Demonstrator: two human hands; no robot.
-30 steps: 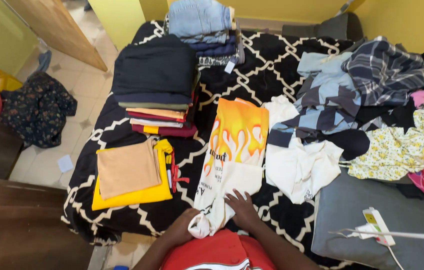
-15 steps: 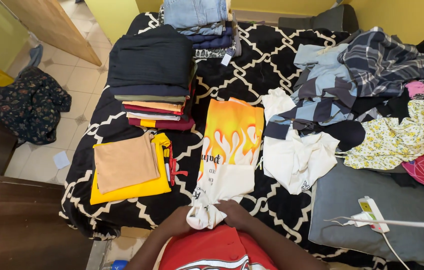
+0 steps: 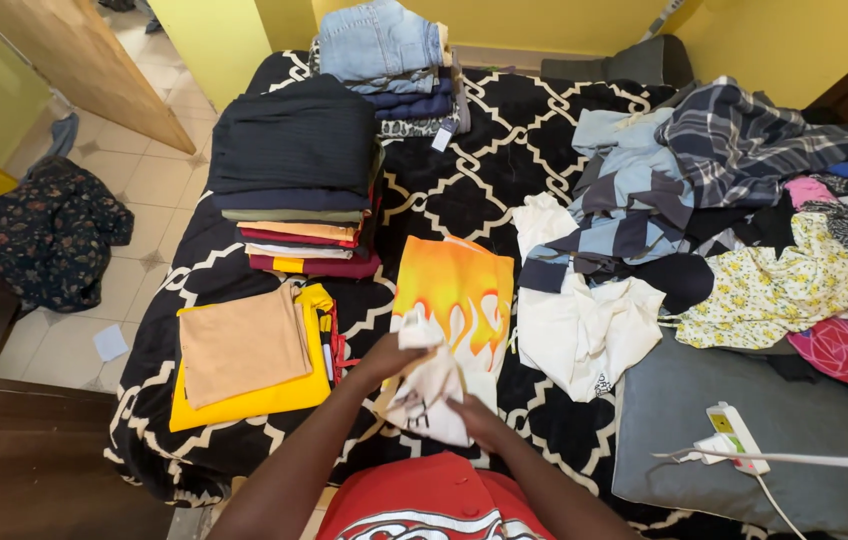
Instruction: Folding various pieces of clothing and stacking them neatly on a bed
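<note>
Bed [image 3: 504, 140], black patterned cover: flame-print shirt [image 3: 449, 310] at near edge, lower hem lifted. Left hand [image 3: 391, 352] and right hand [image 3: 474, 418] both pinch the white hem. Likely light, soft, limp; best taken at corners. Folded stack [image 3: 294, 180] beside.

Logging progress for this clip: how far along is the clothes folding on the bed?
Done: a tall folded stack, a denim stack and a tan piece on a yellow one sit neatly. In hand: the left hand and right hand lift the white end of the flame-print shirt, half folded. Left: a white garment and the loose pile are unfolded.
</note>
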